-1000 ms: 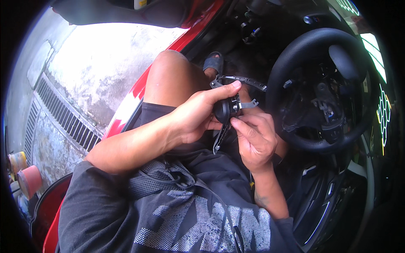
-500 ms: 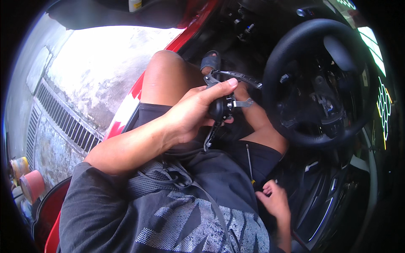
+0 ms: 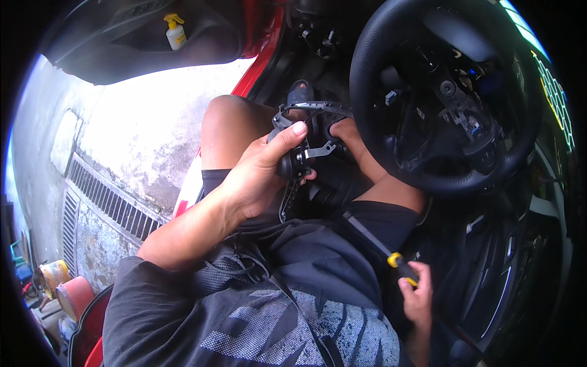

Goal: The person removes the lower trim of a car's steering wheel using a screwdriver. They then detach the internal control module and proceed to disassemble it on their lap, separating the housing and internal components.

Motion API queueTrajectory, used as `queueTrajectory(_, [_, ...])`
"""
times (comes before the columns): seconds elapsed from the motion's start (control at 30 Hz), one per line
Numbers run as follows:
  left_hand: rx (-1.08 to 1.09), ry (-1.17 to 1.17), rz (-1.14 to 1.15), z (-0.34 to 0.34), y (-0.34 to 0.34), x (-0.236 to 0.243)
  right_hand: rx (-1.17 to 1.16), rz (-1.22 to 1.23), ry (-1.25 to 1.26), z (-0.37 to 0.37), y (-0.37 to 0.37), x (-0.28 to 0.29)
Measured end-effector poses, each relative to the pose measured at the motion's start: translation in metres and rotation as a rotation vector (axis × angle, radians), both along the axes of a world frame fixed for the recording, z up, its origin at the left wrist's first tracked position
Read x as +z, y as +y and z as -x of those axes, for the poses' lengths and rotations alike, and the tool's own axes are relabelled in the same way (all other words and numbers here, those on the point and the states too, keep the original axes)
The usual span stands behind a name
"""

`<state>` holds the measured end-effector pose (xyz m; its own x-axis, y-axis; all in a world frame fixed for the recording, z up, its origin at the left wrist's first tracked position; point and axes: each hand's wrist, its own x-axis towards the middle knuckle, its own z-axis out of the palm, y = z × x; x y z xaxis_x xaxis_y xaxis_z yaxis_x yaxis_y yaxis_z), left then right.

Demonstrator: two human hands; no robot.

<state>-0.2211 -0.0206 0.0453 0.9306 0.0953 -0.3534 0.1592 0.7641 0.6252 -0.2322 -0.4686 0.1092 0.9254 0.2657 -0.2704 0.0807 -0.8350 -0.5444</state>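
A: Where do you have the black bracketed part, and why there?

B: You hold it above your lap, just left of the steering wheel, gripped in your left hand. Your thumb lies along the top and your fingers curl underneath, probably to stop the body twisting. That leaves its metal tab sticking out uncovered on the right.

A: And your right hand?

B: It's closed around the handle end of a black-and-yellow screwdriver. The shaft slants over your right thigh with its tip apart from the part. You can't tell here whether it touches your shorts.

A: Why hold the part so low?

B: Likely for room: its long curved arm reaches close to the wheel rim, perhaps touching; that's unclear.
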Motion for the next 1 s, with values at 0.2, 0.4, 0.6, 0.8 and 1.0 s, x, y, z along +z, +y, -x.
queueTrajectory(0.2, [-0.013, 0.019, 0.01, -0.001, 0.001, 0.006, 0.125, -0.16, -0.461, -0.033, 0.016, 0.061])
queueTrajectory(0.4, [-0.02, -0.018, -0.015, 0.0, 0.002, 0.002, 0.609, -0.022, -0.81, -0.06, 0.088, 0.131])
queueTrajectory(0.6, [-0.016, 0.018, 0.049, 0.003, 0.004, 0.007, 0.849, -0.017, -0.78, -0.068, 0.145, 0.16])
queueTrajectory(0.8, [-0.012, 0.05, 0.058, 0.006, 0.006, 0.008, 1.023, 0.036, -0.78, -0.079, 0.189, 0.178])
queueTrajectory(1.0, [-0.017, 0.058, 0.064, 0.003, 0.005, 0.008, 1.127, 0.047, -0.749, -0.087, 0.215, 0.191])
